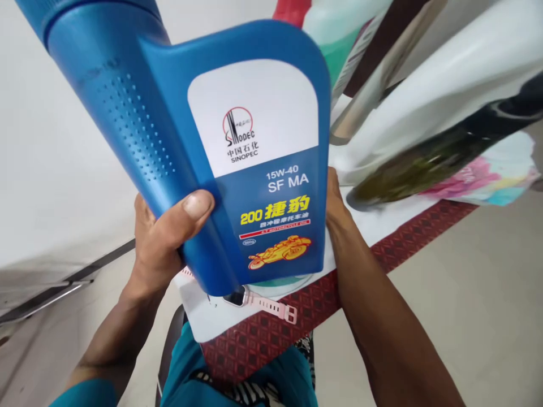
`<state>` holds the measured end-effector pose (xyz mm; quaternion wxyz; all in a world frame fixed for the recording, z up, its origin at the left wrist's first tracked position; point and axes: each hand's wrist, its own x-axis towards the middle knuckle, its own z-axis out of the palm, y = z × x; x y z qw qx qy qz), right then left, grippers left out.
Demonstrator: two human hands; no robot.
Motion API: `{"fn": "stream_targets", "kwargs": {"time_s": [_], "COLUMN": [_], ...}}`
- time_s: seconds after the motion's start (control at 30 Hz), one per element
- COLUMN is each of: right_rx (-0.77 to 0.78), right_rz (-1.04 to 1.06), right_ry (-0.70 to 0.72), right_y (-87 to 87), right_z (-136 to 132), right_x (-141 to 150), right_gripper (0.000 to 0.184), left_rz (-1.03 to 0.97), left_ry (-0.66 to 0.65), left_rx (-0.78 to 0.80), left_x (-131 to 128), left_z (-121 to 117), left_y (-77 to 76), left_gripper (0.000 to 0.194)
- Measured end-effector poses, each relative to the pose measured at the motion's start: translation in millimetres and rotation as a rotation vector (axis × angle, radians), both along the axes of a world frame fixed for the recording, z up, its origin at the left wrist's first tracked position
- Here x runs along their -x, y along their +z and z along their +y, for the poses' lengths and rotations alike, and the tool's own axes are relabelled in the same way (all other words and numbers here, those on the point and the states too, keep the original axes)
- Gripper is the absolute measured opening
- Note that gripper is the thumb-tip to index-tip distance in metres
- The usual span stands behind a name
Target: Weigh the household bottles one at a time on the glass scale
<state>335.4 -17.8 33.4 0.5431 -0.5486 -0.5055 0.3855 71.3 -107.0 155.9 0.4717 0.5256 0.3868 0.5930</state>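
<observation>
A large blue motor oil bottle with a white and blue Sinopec label fills the middle of the head view, held up close to the camera. My left hand grips its lower left side, thumb pressed on the front. My right hand is against the bottle's right edge; its fingers are hidden behind the bottle. Under the bottle lies a pink wristwatch on white paper.
A table with a dark red patterned cloth and white paper stands below. At the upper right are a dark green bottle, a white container and other bottles. Pale floor lies to the right.
</observation>
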Motion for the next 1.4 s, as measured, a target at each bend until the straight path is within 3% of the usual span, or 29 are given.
{"fn": "stream_targets", "kwargs": {"time_s": [0.17, 0.37, 0.5, 0.67, 0.77, 0.87, 1.13, 1.3, 1.4], "right_rx": [0.062, 0.057, 0.076, 0.103, 0.091, 0.074, 0.094, 0.070, 0.059], "right_rz": [-0.015, -0.089, -0.117, -0.096, -0.089, -0.093, -0.057, -0.023, -0.006], "right_ry": [-0.057, -0.143, -0.142, -0.122, -0.095, -0.074, -0.085, -0.071, -0.063], "right_y": [-18.4, -38.5, -35.9, -30.7, -30.4, -31.1, -35.3, -33.0, -30.3], "right_z": [17, 31, 28, 28, 29, 30, 32, 32, 32], "right_x": [-3, -9, -10, -9, -10, -13, -14, -11, -10], "right_gripper": [0.029, 0.023, 0.017, 0.020, 0.027, 0.032, 0.039, 0.040, 0.042], "left_rz": [-0.080, -0.059, 0.119, 0.174, 0.211, 0.276, 0.255, 0.203, 0.304], "left_ry": [0.023, 0.115, 0.284, 0.465, 0.556, 0.671, 0.725, 0.627, 0.553], "left_rx": [0.006, -0.084, -0.172, -0.180, -0.201, -0.187, -0.142, -0.170, -0.139], "left_x": [28, 69, 97, 130, 146, 159, 184, 196, 205], "left_z": [8, 50, 119, 237, 299, 337, 365, 376, 368], "left_y": [1.5, -15.0, -42.3, -77.6, -85.5, -87.4, -104.6, -105.9, -107.0], "left_gripper": [0.032, 0.040, 0.055, 0.066, 0.060, 0.054, 0.052, 0.080, 0.091]}}
